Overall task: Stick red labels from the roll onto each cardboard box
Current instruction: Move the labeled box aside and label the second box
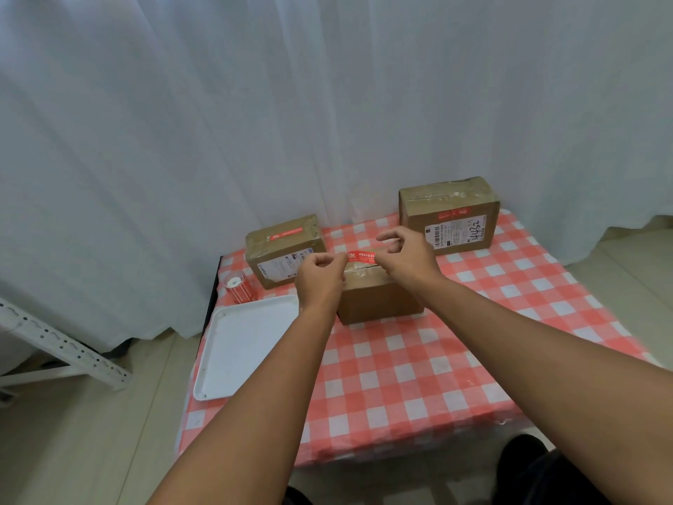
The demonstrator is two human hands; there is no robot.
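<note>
Both hands are pinching the red label (362, 257) taut, left hand (320, 277) and right hand (408, 256) at its ends, just over the middle box (378, 298), so lowering it flat and level should be avoiding wrinkles.

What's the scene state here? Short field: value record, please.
surface: table with red-and-white checked cloth
boxes: three cardboard boxes
left box: red label already on top
far right box: red label already on
middle box: label being applied
red label: held stretched over the middle box's top
left hand: pinches the label's left end
right hand: pinches the label's right end
label roll: beside the left box, near the table's left edge
white tray: front left, nothing on it
</note>
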